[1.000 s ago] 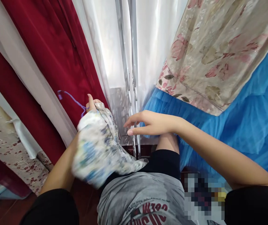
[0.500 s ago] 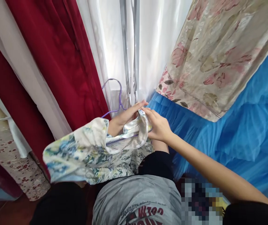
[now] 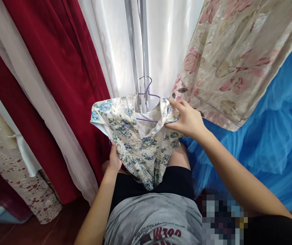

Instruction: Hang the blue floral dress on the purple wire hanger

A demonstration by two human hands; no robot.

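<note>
A white floral blouse [image 3: 129, 134] with blue and yellow flowers hangs on a thin purple hanger [image 3: 149, 91], its front towards me and its neckline gaping. The hanger's hook and shoulders stick out above the collar, and its lower bar shows through the neck. My right hand [image 3: 188, 119] pinches the blouse's shoulder by the collar, thumb and fingers on either side of the cloth. At the other side, my left hand [image 3: 114, 158] grips the side edge below the sleeve, its thumb in front and its other fingers hidden behind.
Behind the blouse hang white drapes [image 3: 166, 44] with silver ribbons [image 3: 133, 44]. Red fabric [image 3: 66, 68] falls on the left. To the right are a beige floral dress [image 3: 227, 64] and blue tulle [image 3: 263, 146]. A blurred patch [image 3: 222, 221] covers something at bottom right.
My left hand has come out from the neckline to the blouse's left side. The blouse has turned upright and spread out, with the hanger now inside its shoulders. My right hand moved slightly up and right.
</note>
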